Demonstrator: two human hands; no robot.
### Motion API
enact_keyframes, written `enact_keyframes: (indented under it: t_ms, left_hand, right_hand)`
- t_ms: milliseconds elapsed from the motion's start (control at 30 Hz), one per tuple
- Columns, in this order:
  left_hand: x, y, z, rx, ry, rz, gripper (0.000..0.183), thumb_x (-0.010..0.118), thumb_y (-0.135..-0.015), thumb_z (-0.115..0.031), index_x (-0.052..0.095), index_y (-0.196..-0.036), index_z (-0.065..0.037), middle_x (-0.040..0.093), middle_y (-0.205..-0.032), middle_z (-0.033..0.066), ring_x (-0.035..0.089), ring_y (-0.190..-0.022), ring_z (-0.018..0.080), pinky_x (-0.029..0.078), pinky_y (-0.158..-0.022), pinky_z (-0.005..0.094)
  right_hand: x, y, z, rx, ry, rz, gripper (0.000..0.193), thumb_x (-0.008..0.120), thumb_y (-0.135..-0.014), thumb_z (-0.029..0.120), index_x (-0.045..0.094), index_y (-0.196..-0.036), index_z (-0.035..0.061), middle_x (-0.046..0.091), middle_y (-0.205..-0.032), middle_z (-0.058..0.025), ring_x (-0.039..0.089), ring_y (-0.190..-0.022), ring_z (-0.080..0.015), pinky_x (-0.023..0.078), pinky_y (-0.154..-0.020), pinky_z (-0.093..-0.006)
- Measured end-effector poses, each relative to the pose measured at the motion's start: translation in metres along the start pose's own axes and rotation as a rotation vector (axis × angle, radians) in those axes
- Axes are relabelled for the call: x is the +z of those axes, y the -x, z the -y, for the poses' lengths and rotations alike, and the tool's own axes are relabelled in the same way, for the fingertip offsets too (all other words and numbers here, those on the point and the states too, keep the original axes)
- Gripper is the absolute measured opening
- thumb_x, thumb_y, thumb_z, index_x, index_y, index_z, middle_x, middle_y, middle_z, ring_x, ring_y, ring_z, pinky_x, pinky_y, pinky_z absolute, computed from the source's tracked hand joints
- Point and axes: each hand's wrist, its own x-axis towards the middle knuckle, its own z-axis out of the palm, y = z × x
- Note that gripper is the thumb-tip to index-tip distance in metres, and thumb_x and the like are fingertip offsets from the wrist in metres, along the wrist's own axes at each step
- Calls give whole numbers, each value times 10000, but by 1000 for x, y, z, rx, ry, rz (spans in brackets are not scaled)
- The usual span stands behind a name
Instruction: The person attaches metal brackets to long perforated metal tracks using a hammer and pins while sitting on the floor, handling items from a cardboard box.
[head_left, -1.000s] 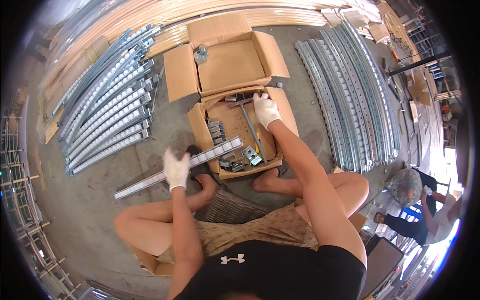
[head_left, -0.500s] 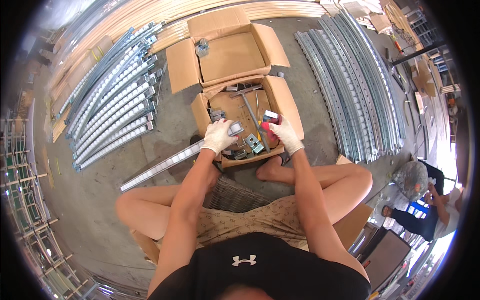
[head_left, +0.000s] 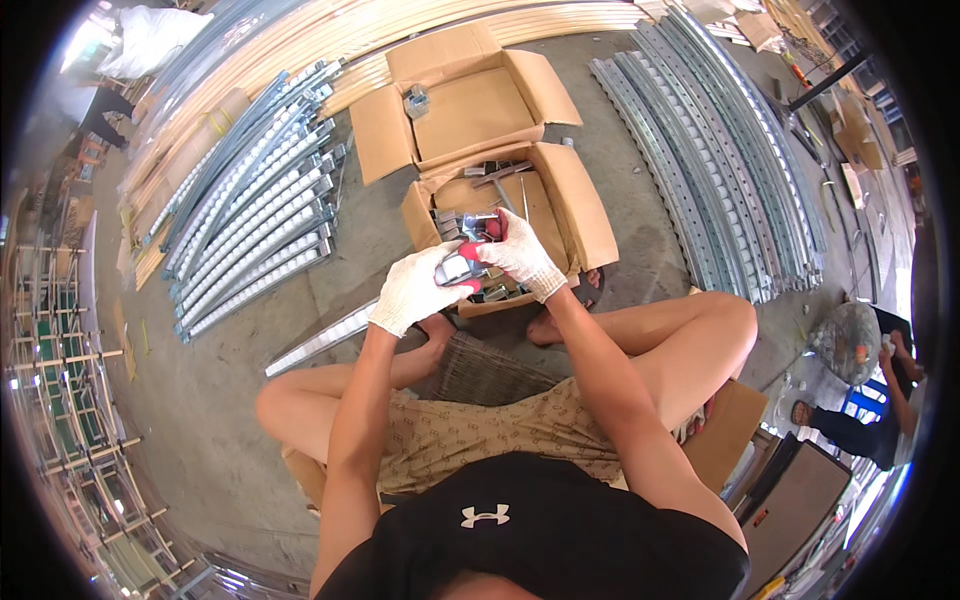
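Curls the gloved left hand (head_left: 412,288) around the end of a white-roller rail (head_left: 325,340) slanting back toward the left knee. Pinches a metal bracket (head_left: 480,228) in the gloved right hand (head_left: 524,258), close beside the left. Stretches both forearms over an open cardboard box (head_left: 578,205) on concrete floor (head_left: 220,430), between a left rail stack (head_left: 255,225) and a right rail stack (head_left: 690,165).

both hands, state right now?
Left hand: closed, holding the rail near its end.
Right hand: closed, holding a metal bracket.
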Motion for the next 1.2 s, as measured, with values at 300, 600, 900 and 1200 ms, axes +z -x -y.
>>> enact_keyframes:
  t_ms: [300,600,900,1200]
  left_hand:
    - [1,19,7,99,33,-113,676,828,-808,-478,650,-1367,-141,738,-1174,167,710,-1040,383,575,-902,457]
    - [-5,19,10,131,15,-151,703,866,-769,-358,629,-1392,-132,726,-1215,175,703,-1066,388,569,-924,448]
    - [0,18,11,197,-2,-227,690,890,-758,-358,642,-1348,-100,737,-1169,167,713,-1033,379,583,-888,443]
    - [15,24,12,281,26,-314,690,921,-723,-363,660,-1299,-87,754,-1122,150,738,-963,351,599,-818,412]
  right_hand:
    - [-26,35,36,148,-285,143,666,862,-832,77,471,-1358,-43,696,-1167,-174,720,-1004,-236,639,-846,-370]
    - [9,40,106,-95,538,226,562,855,-744,75,599,-1238,-7,697,-885,-152,660,-839,-180,552,-805,-355]
    - [31,40,127,-64,763,249,543,849,-769,104,548,-1215,30,699,-923,-216,684,-844,-328,552,-805,-405]
    - [32,51,116,1,820,319,513,784,-838,44,539,-1289,45,706,-1109,-143,696,-1022,-221,551,-922,-359]
